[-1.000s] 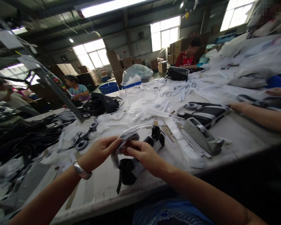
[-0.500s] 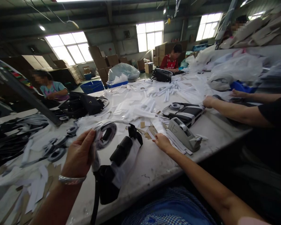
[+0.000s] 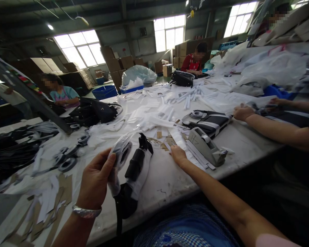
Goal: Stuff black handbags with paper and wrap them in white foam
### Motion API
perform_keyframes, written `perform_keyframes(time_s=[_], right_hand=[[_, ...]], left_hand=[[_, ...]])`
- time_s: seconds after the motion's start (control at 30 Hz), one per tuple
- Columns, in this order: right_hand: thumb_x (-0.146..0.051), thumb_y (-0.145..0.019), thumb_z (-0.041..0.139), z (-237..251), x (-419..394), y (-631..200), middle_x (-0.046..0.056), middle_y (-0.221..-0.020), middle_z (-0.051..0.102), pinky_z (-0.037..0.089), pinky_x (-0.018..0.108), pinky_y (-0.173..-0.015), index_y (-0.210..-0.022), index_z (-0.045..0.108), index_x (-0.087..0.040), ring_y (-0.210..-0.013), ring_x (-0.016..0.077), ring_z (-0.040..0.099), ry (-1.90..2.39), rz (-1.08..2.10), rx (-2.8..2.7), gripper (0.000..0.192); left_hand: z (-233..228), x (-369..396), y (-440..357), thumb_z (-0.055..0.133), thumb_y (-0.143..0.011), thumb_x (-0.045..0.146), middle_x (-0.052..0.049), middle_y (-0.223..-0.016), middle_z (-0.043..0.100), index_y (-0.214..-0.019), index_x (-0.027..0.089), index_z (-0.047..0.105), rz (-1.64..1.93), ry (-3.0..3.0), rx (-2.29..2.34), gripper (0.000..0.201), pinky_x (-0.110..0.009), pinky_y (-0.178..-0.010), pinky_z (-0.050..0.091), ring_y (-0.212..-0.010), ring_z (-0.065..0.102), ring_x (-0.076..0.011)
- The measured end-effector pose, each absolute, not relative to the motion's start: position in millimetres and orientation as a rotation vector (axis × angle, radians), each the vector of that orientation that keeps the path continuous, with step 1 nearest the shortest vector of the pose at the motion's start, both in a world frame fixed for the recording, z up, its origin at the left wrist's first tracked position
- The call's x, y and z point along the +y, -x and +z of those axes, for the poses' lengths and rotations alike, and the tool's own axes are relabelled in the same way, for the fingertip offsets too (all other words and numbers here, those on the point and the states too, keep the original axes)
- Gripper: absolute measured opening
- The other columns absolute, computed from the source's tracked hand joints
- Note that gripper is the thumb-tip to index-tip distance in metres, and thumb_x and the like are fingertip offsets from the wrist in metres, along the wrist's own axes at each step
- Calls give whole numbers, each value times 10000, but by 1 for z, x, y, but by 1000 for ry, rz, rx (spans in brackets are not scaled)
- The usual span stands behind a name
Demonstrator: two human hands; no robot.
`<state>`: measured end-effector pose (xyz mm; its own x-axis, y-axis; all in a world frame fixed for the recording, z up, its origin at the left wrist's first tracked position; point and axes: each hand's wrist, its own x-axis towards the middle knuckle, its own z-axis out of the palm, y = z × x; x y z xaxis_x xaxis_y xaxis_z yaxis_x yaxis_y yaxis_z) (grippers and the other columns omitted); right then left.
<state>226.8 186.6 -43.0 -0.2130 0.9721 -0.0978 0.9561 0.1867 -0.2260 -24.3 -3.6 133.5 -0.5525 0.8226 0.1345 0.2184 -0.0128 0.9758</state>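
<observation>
A: Left hand (image 3: 95, 181)?
B: Raised, fingers curled, gripping a plastic-wrapped strap coil (image 3: 121, 154) above the surface (image 3: 164, 181).
A: Right hand (image 3: 178, 155)?
B: Arm outstretched, fingers flat, unclenched, on paper strips (image 3: 193, 154) beside the tape dispenser (image 3: 206, 146).

Left hand (image 3: 95, 181) raised, fingers curled; right hand (image 3: 178, 155) outstretched.

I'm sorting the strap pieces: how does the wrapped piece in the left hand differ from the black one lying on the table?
The wrapped piece is held up off the table by the left hand; the black piece lies on the table, untouched. The wrapped piece is covered in clear plastic; the black piece rests on white paper, uncovered. Both look dark.
</observation>
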Motion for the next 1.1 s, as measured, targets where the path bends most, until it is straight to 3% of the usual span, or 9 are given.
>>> perform_keyframes(time_s=[0.2, 0.47, 0.57, 0.73, 0.9, 1.0, 1.1], right_hand=[[-304, -965, 608, -40, 191, -224, 91, -1143, 660, 541, 395, -889, -1143, 631, -134, -1021, 211, 651, 1952, 344, -2434, 248], [-303, -974, 587, -36, 189, -218, 129, -1206, 625, 534, 390, -887, -1184, 616, -133, -1072, 231, 618, 1954, 261, -2451, 272], [-248, -948, 610, -35, 190, -224, 199, -1228, 608, 502, 322, -871, -1182, 623, -101, -1145, 260, 582, 1924, 235, -2451, 277], [-278, -973, 580, -32, 191, -235, 100, -1138, 663, 510, 384, -892, -1109, 648, -129, -1042, 217, 631, 1882, 245, -2465, 213], [-220, -976, 521, -24, 184, -242, 157, -1089, 711, 458, 284, -780, -1003, 721, -131, -992, 221, 665, 1813, 262, -2383, 220], [-351, -991, 486, -17, 179, -248, 91, -1058, 741, 425, 249, -668, -1043, 731, -202, -934, 197, 680, 1760, 304, -2306, 291], [-484, -987, 452, -13, 175, -253, 22, -936, 762, 401, 221, -595, -1073, 730, -251, -812, 157, 686, 1694, 385, -2284, 373]], left_hand=[[137, -9, 24, 803, -679, 551, -21, -1017, 750, -1156, 229, 708, 1634, -1058, 1783, 583, -239, -791, 555, -943, 680, -195], [144, -15, 18, 805, -667, 558, -10, -809, 712, -1150, 190, 702, 1626, -1066, 1702, 616, -192, -485, 431, -607, 585, -119], [144, -15, 17, 796, -683, 555, -4, -841, 718, -1128, 203, 711, 1627, -1092, 1690, 574, -184, -502, 433, -605, 571, -100], [139, -14, 18, 807, -680, 535, -6, -902, 731, -1121, 218, 716, 1674, -1063, 1630, 551, -173, -545, 450, -675, 596, -103], [141, -13, 20, 792, -698, 540, -29, -970, 740, -1139, 205, 708, 1637, -1093, 1654, 561, -199, -646, 488, -789, 631, -142], [143, -13, 22, 788, -696, 554, -41, -1021, 740, -1146, 200, 707, 1630, -1106, 1676, 579, -217, -723, 497, -863, 636, -163], [144, -11, 23, 785, -687, 576, -37, -998, 742, -1144, 205, 708, 1615, -1117, 1691, 593, -212, -688, 481, -835, 629, -159]])
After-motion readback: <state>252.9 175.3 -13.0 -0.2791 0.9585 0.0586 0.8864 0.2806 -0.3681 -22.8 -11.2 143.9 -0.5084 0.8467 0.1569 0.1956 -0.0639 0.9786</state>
